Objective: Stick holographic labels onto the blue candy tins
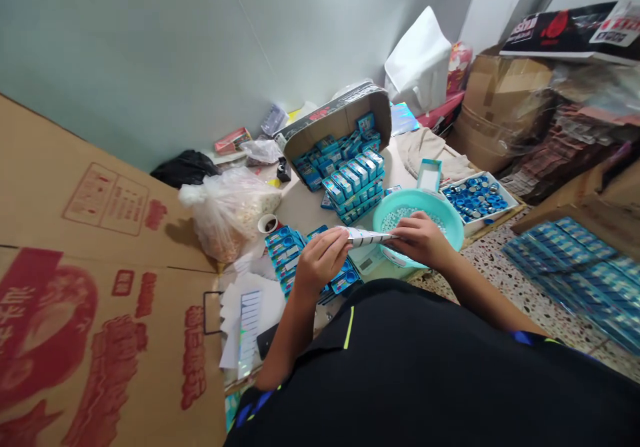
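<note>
Both hands – left hand [320, 258], right hand [421, 239] – pinch the folded paper strip [367, 236]; it lies left-to-right, its printing too small to read.

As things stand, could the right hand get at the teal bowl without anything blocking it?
Probably yes. The right hand hovers right over the teal bowl, with nothing between them. But it pinches one end of a folded paper box that the left hand also holds, so it would have to let go first.

Packing storeroom: stacked cartons [505, 107], boxed goods [350, 173]
</note>
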